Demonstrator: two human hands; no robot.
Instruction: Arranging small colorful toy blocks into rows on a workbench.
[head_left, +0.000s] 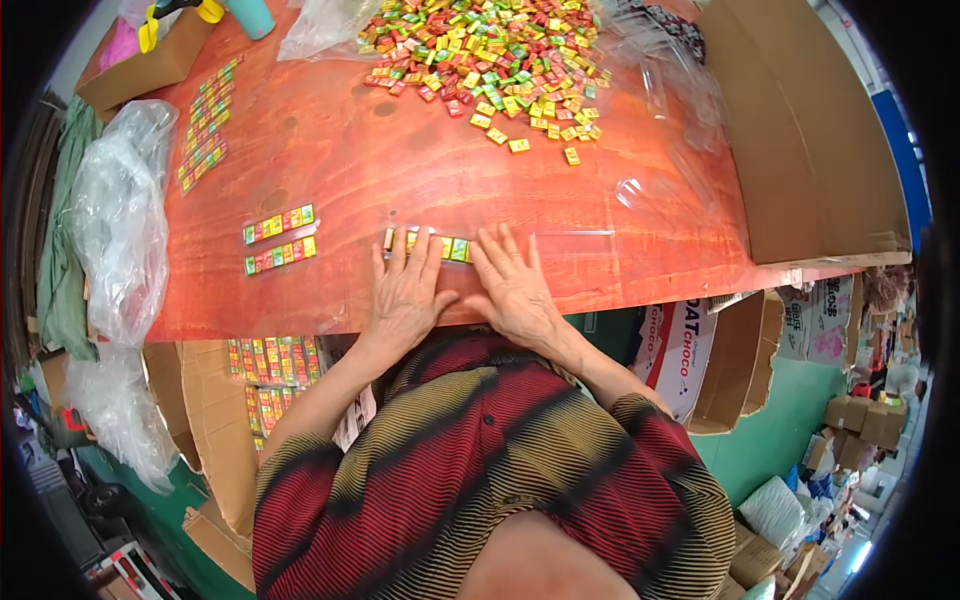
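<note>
A short row of small yellow and green boxes [455, 249] lies on the red wooden table near its front edge. My left hand [403, 295] rests over the row's left part, its fingers stretched out and hiding some of the boxes. At the row's right end, my right hand [518, 292] lies with its fingers spread, the fingertips touching or close to the last box. My thumbs point toward each other below the row. What looks like a thin clear plastic strip [580, 234] reaches right from my right hand.
Two finished-looking rows of small boxes [280, 240] lie to the left, with more rows [208, 125] beyond. A heap of loose small boxes [490, 50] covers the far middle. Clear plastic sleeves [655, 85] and a large carton [810, 130] stand right. Below the edge sits a box of packed rows [275, 362].
</note>
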